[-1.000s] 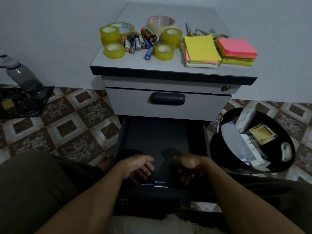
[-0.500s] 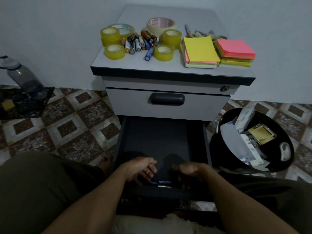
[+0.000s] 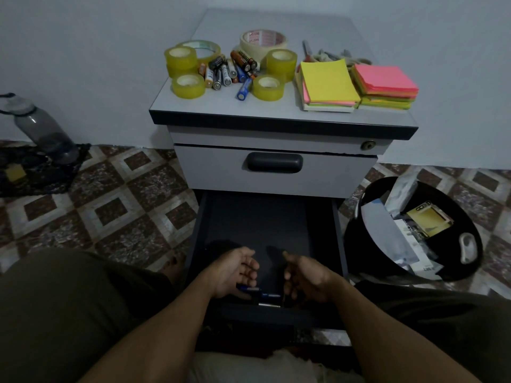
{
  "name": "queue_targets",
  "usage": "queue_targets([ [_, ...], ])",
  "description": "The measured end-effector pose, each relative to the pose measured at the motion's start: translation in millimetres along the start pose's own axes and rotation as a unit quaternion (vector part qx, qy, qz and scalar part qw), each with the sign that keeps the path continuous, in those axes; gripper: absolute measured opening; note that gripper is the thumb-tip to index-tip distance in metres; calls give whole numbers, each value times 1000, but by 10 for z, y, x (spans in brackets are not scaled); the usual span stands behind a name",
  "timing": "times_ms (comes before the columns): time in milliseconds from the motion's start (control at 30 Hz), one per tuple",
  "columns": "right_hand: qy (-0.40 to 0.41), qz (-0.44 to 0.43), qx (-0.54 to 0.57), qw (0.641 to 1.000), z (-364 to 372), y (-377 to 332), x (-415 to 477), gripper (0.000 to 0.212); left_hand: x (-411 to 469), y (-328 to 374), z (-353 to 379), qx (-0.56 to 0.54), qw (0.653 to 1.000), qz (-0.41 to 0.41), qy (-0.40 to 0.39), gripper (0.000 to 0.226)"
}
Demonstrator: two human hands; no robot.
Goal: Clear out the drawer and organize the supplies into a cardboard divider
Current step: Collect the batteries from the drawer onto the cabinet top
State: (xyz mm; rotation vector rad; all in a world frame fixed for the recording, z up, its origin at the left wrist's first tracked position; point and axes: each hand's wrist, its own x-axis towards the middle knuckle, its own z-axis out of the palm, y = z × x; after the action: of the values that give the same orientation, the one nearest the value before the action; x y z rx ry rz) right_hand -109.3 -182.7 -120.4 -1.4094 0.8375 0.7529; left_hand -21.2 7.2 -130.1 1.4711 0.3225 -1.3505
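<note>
Patterned floor tiles, a pale wall; a bottle (image 3: 41,128) stands far left, then the cabinet (image 3: 221,107) with tape (image 3: 188,85) and notes (image 3: 329,81) on top. Its lower drawer (image 3: 257,217) is out, nearly bare. My left hand (image 3: 232,272) is loosely curled, palm empty. My right hand (image 3: 307,277) is near it, apart, fingers hooked down; whether it touches anything I cannot tell. Between them the batteries (image 3: 269,296) lie flat along the near wall, long axis left to right, poles unreadable. I should pinch each at mid-length so none rolls. The bin (image 3: 356,241) sits right.
</note>
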Motion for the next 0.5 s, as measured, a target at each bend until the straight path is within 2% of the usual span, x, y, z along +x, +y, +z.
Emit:
queue_targets([
  [100,0,-37,35,999,33,7,-6,49,-28,-2,44,40,998,-25,-35,40],
  [200,-11,-54,65,996,106,24,9,53,-35,8,124,47,997,-31,-45,43],
  [333,-14,-57,111,992,141,46,37,58,-18,2,127,-16,999,-20,-40,41],
  [500,-13,-71,201,977,62,17,83,61,-24,29,35,-111,992,49,11,32],
])
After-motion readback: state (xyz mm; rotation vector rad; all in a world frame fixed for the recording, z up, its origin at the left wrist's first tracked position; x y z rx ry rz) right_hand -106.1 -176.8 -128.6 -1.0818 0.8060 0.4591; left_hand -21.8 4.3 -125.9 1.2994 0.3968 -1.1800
